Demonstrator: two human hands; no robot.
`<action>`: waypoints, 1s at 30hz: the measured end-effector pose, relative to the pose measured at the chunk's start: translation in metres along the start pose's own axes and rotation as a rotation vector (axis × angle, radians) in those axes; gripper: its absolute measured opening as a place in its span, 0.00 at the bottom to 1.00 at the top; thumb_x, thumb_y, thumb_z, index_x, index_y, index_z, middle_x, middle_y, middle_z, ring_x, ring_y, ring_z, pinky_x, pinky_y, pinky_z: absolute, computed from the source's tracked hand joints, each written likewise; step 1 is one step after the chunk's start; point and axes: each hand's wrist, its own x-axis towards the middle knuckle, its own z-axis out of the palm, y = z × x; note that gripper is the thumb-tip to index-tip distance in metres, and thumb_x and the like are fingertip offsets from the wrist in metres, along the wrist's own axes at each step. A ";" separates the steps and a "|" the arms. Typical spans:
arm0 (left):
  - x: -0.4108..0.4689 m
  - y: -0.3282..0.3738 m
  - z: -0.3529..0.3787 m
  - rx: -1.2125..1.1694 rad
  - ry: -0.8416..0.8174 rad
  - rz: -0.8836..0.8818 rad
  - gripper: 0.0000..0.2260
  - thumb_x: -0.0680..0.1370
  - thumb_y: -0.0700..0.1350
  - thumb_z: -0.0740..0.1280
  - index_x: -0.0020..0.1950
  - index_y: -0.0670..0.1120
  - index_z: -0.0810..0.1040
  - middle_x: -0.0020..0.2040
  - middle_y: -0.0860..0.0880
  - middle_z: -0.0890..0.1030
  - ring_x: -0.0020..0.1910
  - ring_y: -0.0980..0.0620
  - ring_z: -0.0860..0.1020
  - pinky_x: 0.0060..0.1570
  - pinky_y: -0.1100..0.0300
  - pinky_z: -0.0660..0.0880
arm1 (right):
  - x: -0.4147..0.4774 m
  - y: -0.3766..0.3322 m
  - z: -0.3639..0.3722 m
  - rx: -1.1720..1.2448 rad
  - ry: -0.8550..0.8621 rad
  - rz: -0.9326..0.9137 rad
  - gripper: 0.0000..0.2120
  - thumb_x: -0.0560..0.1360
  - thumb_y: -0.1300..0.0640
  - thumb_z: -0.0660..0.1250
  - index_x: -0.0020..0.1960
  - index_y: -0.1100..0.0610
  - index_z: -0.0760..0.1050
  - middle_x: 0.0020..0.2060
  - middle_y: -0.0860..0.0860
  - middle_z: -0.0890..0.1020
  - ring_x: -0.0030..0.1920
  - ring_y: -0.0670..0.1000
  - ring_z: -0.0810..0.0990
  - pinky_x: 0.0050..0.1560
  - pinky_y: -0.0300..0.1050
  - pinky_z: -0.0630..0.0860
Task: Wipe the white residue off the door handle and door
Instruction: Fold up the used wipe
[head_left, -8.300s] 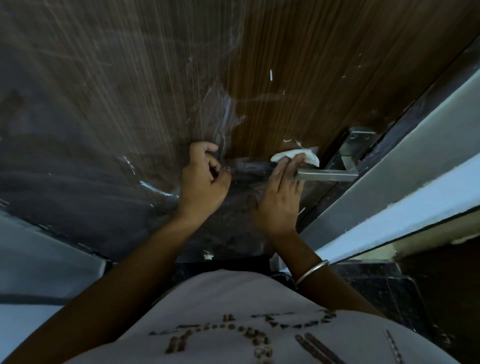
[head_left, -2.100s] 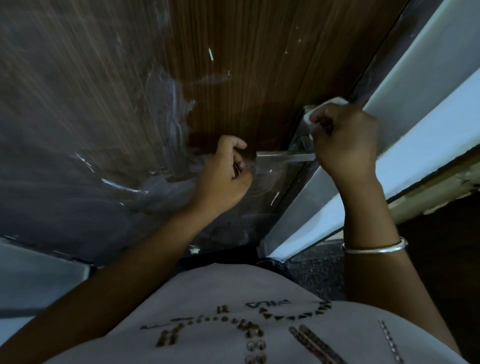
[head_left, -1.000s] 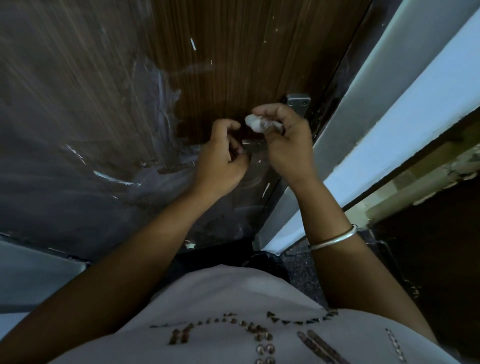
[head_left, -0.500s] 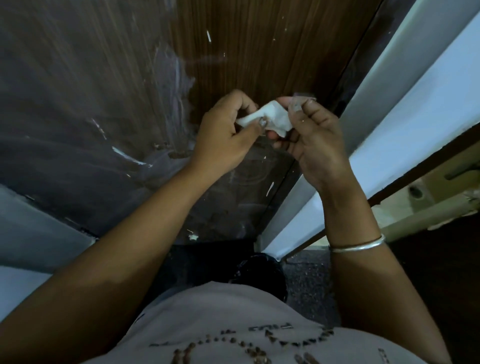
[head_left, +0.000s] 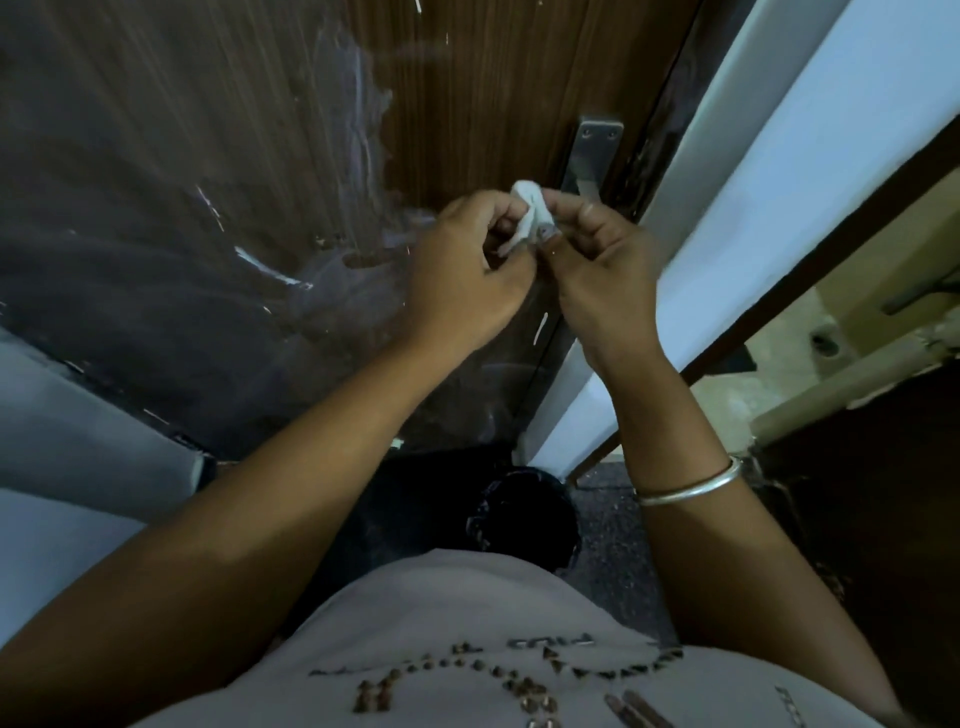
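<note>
A dark brown wooden door (head_left: 493, 104) fills the upper view, smeared with white residue (head_left: 358, 130) left of centre. The metal handle plate (head_left: 592, 156) shows on the door's right edge; the lever is hidden behind my hands. A small crumpled white tissue (head_left: 530, 213) sits between both hands, just below and left of the plate. My left hand (head_left: 467, 280) pinches its left side. My right hand (head_left: 597, 265) pinches its right side. Both hands are held off the door.
A white door frame (head_left: 779, 182) runs diagonally on the right, with a tiled floor area (head_left: 779, 353) beyond it. A grey wall (head_left: 62, 467) lies at the lower left. My own shirt and a dark trouser knee (head_left: 519, 514) fill the bottom.
My right hand has come off the handle plate and my left hand off the lever. Both now meet in front of the door, and the tissue is bunched tighter than half a second ago.
</note>
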 end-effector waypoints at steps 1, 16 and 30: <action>-0.008 0.000 -0.001 -0.013 -0.042 -0.022 0.12 0.73 0.40 0.67 0.56 0.44 0.76 0.53 0.46 0.80 0.51 0.55 0.78 0.49 0.65 0.76 | -0.008 0.001 0.001 0.009 0.005 0.010 0.13 0.77 0.66 0.64 0.61 0.62 0.75 0.52 0.55 0.82 0.53 0.50 0.81 0.56 0.50 0.79; -0.112 -0.032 0.008 -0.029 -0.219 -0.268 0.09 0.71 0.38 0.69 0.50 0.47 0.79 0.48 0.48 0.73 0.42 0.58 0.75 0.44 0.75 0.69 | -0.108 0.059 0.005 -0.014 0.004 0.363 0.18 0.72 0.75 0.65 0.34 0.54 0.78 0.34 0.52 0.81 0.40 0.53 0.80 0.51 0.61 0.79; -0.145 -0.082 0.080 0.036 -0.678 -0.641 0.17 0.75 0.41 0.67 0.64 0.42 0.72 0.62 0.45 0.77 0.58 0.51 0.77 0.50 0.66 0.72 | -0.146 0.193 -0.042 -0.788 -0.157 0.499 0.10 0.71 0.70 0.62 0.47 0.64 0.80 0.48 0.64 0.81 0.48 0.62 0.80 0.50 0.48 0.76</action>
